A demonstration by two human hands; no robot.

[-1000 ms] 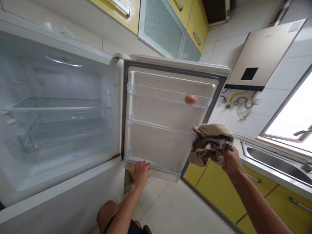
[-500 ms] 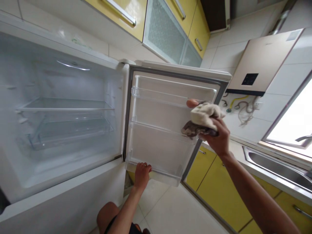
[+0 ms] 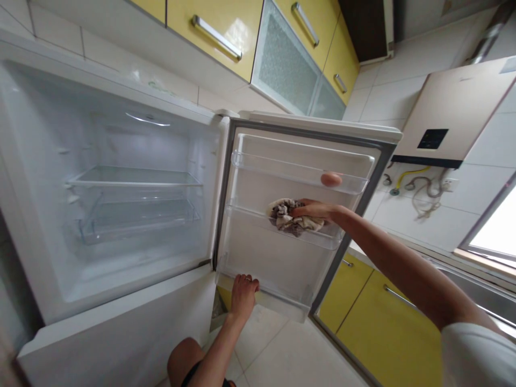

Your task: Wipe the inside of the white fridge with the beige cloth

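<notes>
The refrigerator door (image 3: 262, 252) stands swung wide, with clear plastic shelves on its inner side. My right hand (image 3: 316, 209) grips a crumpled cream and brown cloth (image 3: 296, 221) at the middle door shelf (image 3: 330, 240). Above it, a brown egg (image 3: 331, 179) lies in the top door shelf (image 3: 278, 166). My left hand (image 3: 244, 294) has its fingers curled over the rim of the bottom door shelf (image 3: 282, 306); a ring shows on one finger.
To the left is the refrigerator interior (image 3: 141, 258) with glass shelves (image 3: 137, 176). Yellow wall cabinets (image 3: 217, 27) hang overhead. A water heater (image 3: 455, 113) with hoses is on the right wall, above a counter with a sink (image 3: 463, 285). Yellow base cabinets (image 3: 387, 328) stand behind the door.
My right hand has carried the cloth left and down from beside the egg to the middle door shelf. The egg is now fully visible. My left hand keeps its hold on the bottom shelf.
</notes>
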